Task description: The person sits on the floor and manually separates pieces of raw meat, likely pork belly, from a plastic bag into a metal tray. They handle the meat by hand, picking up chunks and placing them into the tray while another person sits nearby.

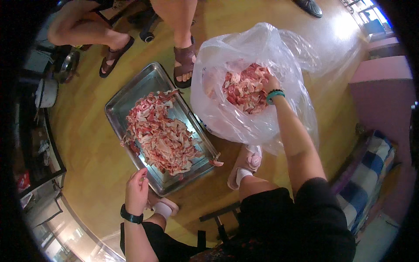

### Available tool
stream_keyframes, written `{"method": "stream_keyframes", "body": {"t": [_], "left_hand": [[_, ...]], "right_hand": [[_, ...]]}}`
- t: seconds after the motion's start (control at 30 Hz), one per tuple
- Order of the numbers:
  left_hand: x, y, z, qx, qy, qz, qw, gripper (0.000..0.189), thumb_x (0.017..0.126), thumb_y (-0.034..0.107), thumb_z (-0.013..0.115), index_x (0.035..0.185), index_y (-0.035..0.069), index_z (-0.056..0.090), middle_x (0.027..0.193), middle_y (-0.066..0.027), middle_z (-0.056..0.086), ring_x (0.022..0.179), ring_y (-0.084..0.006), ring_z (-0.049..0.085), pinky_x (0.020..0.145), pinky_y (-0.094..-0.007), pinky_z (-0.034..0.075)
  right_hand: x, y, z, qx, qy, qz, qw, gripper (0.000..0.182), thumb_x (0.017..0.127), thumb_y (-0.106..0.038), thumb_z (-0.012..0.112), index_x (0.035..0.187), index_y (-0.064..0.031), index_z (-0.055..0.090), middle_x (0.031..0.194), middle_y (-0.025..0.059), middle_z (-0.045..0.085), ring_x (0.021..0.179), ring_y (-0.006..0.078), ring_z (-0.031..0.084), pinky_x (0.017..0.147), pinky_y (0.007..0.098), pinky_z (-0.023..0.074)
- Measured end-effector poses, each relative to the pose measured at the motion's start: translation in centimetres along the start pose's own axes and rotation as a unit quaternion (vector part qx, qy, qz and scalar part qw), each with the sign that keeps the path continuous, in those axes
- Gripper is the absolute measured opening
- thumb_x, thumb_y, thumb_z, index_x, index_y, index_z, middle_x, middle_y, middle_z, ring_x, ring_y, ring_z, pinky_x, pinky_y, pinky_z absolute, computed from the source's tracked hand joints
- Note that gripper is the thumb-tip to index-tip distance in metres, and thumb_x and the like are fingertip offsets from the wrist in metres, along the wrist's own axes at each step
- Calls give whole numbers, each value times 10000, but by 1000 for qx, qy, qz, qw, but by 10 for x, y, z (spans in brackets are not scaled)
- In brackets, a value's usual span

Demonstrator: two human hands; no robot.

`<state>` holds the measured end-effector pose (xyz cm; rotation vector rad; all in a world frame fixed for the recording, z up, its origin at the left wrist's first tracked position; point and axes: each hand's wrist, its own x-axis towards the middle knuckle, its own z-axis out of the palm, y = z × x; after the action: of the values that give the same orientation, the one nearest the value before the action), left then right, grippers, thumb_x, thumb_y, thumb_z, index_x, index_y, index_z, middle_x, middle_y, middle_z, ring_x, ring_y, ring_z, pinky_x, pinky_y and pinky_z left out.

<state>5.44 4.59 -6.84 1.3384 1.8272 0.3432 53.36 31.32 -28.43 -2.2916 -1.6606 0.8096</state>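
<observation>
A large clear plastic bag (226, 124) stands rolled open at the centre right, with sliced raw meat (245, 88) inside. My right hand (271, 84) reaches into it and touches the meat at the right side of the heap; its fingertips are partly hidden, so its grip is unclear. Left of the bag lies a rectangular metal tray (118, 95) with a heap of sliced raw meat (163, 137); a few pieces hang over its rims. My left hand (137, 186), fingers loosely bent, is just off the tray's near left corner and appears to hold nothing.
Another person's sandalled feet (185, 64) are close behind the tray and bag. A dark shoe (309, 7) shows at the top. Pots (46, 93) and a dark shelf (55, 173) are at the left. A checkered cushion (368, 183) and pink furniture (379, 98) stand at the right.
</observation>
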Motion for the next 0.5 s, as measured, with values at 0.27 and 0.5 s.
{"method": "stream_keyframes", "body": {"t": [0.27,0.5], "left_hand": [[2,2,8,32,-31,-15,999,274,792,13,452,1059,-21,509,969,-167,544,860,-256,560,723,-313,463],[5,-3,13,52,-55,-41,996,301,778,12,447,1071,-29,501,991,-170,535,888,-274,543,738,-322,451]], "right_hand": [[54,7,49,-172,31,-39,984,697,653,-249,659,1241,-64,332,1233,191,398,1144,293,391,955,342,337],[62,-16,30,-222,-36,-30,974,715,575,-297,729,1179,-82,414,1156,188,473,1099,306,439,926,356,376]]}}
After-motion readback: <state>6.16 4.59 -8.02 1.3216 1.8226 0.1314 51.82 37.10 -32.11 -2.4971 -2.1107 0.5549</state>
